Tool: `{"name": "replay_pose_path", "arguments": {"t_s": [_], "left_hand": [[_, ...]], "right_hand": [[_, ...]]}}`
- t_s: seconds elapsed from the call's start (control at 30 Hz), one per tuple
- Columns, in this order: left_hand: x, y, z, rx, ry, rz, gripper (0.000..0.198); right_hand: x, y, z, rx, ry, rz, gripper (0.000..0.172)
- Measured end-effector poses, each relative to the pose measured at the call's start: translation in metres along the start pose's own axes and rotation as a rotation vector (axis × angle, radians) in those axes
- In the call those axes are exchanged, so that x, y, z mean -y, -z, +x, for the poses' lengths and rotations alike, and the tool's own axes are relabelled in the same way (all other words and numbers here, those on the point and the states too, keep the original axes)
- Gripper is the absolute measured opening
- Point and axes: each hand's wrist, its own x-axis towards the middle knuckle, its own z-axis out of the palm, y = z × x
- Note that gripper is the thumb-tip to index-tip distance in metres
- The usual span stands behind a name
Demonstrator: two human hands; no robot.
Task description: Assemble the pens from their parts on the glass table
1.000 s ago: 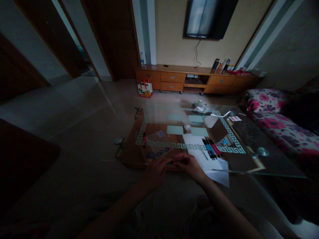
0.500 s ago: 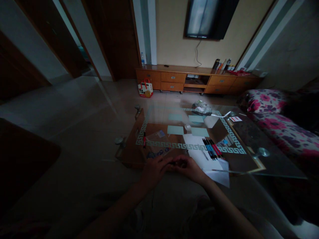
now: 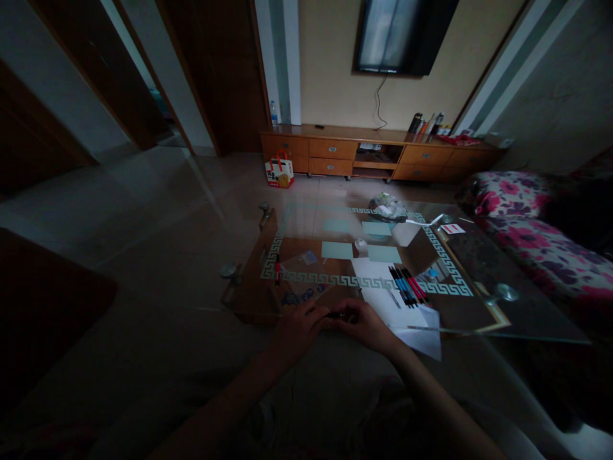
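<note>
Close together at the glass table's near edge, my left hand and my right hand both have their fingers closed on a slim dark pen. Its middle shows between the hands, while the fingers hide its ends. To the right of my right hand, a row of black, blue and red pens lies on white paper. One thin pen rests apart on that paper. Beyond my left hand are a clear plastic bag and a red and black pen.
The glass table has a patterned border. A crumpled plastic bag and a red and white card lie toward its far side. A flowered sofa stands right. Behind are a wooden TV cabinet and a gift bag.
My left fingers have shifted slightly left and curled in, and more of the dark pen shows between my hands. The things on the table have not moved.
</note>
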Motion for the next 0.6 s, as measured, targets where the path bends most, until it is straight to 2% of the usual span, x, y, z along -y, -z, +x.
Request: {"name": "replay_pose_path", "arguments": {"t_s": [0.47,0.6], "left_hand": [[0.001,0.0,-0.001,-0.019,0.017,-0.006,0.021],[0.001,-0.002,-0.003,-0.058,0.033,-0.002,0.031]], "right_hand": [[-0.011,0.002,0.002,-0.037,0.013,0.007,0.019],[-0.009,0.002,0.001,-0.026,-0.008,0.02,0.02]]}}
